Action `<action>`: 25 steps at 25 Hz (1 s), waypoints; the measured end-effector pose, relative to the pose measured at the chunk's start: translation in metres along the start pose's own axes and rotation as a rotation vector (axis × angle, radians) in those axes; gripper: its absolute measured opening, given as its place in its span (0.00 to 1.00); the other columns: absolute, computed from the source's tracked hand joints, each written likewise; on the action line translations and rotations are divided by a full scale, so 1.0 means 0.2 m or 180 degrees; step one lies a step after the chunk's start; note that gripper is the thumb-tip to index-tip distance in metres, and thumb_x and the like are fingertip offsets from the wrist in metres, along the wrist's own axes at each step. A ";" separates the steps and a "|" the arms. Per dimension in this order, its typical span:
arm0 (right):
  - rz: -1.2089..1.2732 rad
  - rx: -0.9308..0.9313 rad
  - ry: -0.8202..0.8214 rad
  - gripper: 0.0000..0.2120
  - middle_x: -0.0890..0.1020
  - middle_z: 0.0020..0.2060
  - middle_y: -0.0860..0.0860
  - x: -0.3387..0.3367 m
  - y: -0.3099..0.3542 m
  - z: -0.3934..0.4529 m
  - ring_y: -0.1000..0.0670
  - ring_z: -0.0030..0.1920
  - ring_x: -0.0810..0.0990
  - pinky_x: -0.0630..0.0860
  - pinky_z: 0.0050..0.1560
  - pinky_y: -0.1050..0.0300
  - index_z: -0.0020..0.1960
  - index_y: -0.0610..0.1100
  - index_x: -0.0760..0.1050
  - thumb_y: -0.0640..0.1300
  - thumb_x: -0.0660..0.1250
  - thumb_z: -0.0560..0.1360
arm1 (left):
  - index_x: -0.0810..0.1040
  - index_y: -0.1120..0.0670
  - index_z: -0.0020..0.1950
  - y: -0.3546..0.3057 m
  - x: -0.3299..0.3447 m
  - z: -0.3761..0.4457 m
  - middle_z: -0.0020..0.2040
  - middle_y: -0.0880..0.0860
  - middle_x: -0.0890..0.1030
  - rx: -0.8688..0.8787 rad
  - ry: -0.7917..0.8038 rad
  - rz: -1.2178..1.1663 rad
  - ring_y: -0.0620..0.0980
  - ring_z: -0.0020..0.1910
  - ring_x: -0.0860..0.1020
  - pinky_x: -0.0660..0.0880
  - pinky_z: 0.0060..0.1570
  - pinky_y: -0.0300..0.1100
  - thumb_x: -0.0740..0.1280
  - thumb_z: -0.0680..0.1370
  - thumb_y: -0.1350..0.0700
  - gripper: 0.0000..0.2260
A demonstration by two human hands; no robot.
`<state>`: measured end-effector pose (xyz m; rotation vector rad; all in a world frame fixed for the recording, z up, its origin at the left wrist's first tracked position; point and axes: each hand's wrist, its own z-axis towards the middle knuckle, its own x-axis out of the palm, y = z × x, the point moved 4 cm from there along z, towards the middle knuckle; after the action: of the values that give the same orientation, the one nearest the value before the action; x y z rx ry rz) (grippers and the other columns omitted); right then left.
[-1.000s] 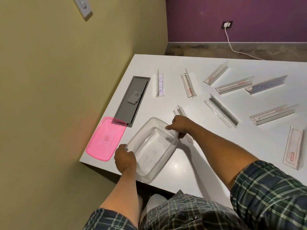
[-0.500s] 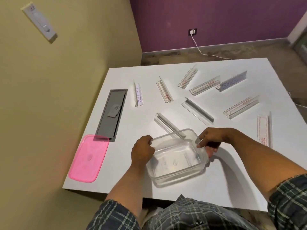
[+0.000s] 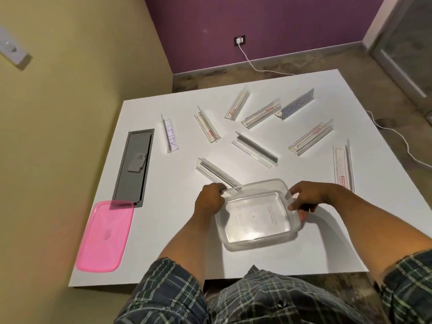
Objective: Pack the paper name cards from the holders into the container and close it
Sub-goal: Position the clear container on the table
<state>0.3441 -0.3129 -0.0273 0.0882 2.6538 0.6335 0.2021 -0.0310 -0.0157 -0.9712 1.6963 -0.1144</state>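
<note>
The container (image 3: 257, 216) sits empty on the white table (image 3: 163, 230) just in front of you, your left hand (image 3: 209, 202) and right hand (image 3: 308, 196) each clamped on an end wall, probably to square it. The holders (image 3: 254, 147) fan out beyond it within reach, and the pink lid (image 3: 105, 236) waits well off to your left for closing.

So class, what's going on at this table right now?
A person grips a clear container by its rim with both hands, left hand and right hand. It looks empty. Its pink lid lies off to the left on the table. Clear holders lie scattered beyond it, some visibly with cards inside, so packing hasn't started.
</note>
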 end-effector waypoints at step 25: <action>0.0222 -0.0264 -0.1463 0.16 0.86 0.41 0.51 -0.08 0.49 0.29 0.48 0.45 0.85 0.79 0.57 0.48 0.46 0.47 0.79 0.60 0.72 0.73 | 0.73 0.56 0.69 0.11 -0.31 0.32 0.66 0.57 0.76 0.0007 0.0145 0.0919 0.58 0.67 0.74 0.73 0.62 0.51 0.63 0.80 0.47 0.20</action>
<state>0.3791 -0.2035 -0.0260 0.2693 2.1875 0.6546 0.2475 0.0477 -0.0041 -0.7171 1.8593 0.0525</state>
